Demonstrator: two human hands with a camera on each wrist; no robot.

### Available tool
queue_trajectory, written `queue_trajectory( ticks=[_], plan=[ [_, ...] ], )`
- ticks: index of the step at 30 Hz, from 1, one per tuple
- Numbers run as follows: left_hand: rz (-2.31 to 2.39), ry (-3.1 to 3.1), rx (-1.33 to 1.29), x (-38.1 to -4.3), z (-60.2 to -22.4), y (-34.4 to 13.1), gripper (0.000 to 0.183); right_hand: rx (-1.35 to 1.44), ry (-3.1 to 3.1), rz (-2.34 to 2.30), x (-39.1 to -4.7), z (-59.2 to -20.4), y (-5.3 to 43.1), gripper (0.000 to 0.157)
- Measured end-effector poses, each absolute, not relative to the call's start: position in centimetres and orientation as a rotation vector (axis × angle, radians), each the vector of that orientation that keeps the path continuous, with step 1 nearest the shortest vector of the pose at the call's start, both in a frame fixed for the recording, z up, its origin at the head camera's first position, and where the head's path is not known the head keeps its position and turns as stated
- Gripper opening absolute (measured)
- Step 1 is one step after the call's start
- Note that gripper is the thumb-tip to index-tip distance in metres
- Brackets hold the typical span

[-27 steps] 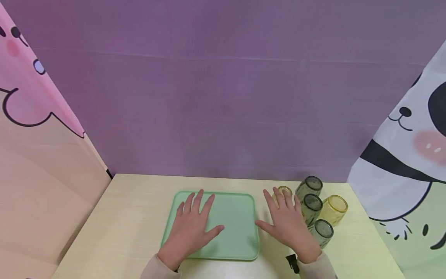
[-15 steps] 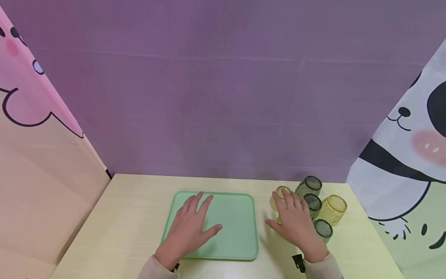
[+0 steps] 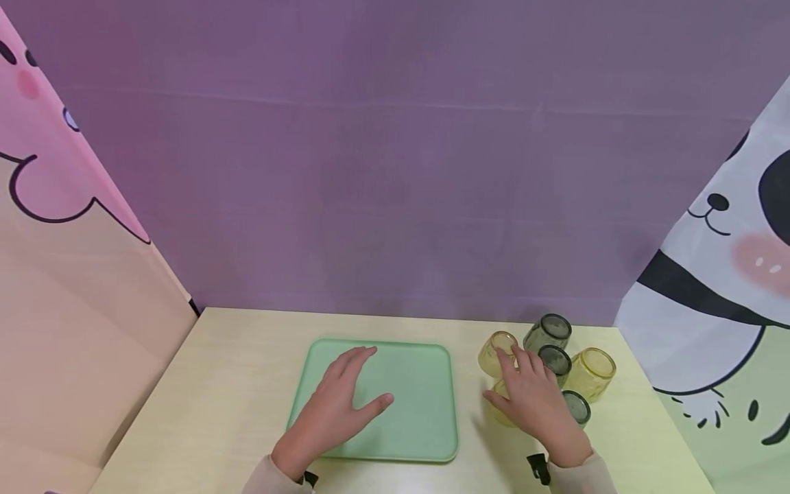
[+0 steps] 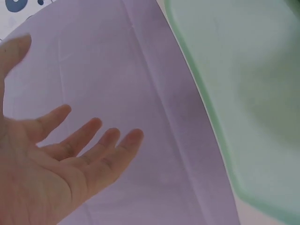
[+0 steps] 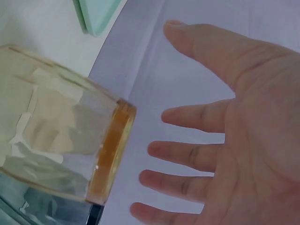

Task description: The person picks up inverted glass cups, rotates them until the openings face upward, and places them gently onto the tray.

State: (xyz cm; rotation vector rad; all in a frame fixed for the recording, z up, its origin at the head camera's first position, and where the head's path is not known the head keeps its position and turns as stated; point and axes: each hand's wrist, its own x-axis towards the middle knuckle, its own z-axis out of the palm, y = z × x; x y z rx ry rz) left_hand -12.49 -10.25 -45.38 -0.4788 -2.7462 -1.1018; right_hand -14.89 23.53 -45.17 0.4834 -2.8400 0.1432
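My left hand (image 3: 333,405) is held over the green tray (image 3: 413,412) with fingers extended and thumb spread; in the left wrist view its palm (image 4: 42,178) holds nothing. My right hand (image 3: 535,401) hovers above a group of upside-down glasses. Nearest to it is a yellow glass (image 3: 501,412), partly hidden under the hand. Another yellow glass (image 3: 492,358) stands just behind, by the fingertips. In the right wrist view, a yellow glass (image 5: 61,126) lies in front of the spread fingers (image 5: 187,157), with a gap between.
Further right is a third yellow glass (image 3: 592,374). Dark grey glasses stand among them: one at the back (image 3: 548,335), one in the middle (image 3: 555,360), one in front (image 3: 577,406). A purple cloth (image 3: 395,171) hangs behind the wooden table (image 3: 247,363).
My right hand has moved right and slightly down over the glasses, uncovering the near yellow ones. My left hand stays over the tray and has turned slightly, its fingers drawing together.
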Motion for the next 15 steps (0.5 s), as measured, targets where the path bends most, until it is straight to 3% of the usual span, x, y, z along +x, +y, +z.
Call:
queue_trajectory(
  ticks=[15],
  plan=[
    [-1.412, -2.607, -0.422, -12.7, -46.1, -10.6, 0.061, 0.508, -2.899, 0.241, -14.8, -45.8, 25.0, 0.058]
  ],
)
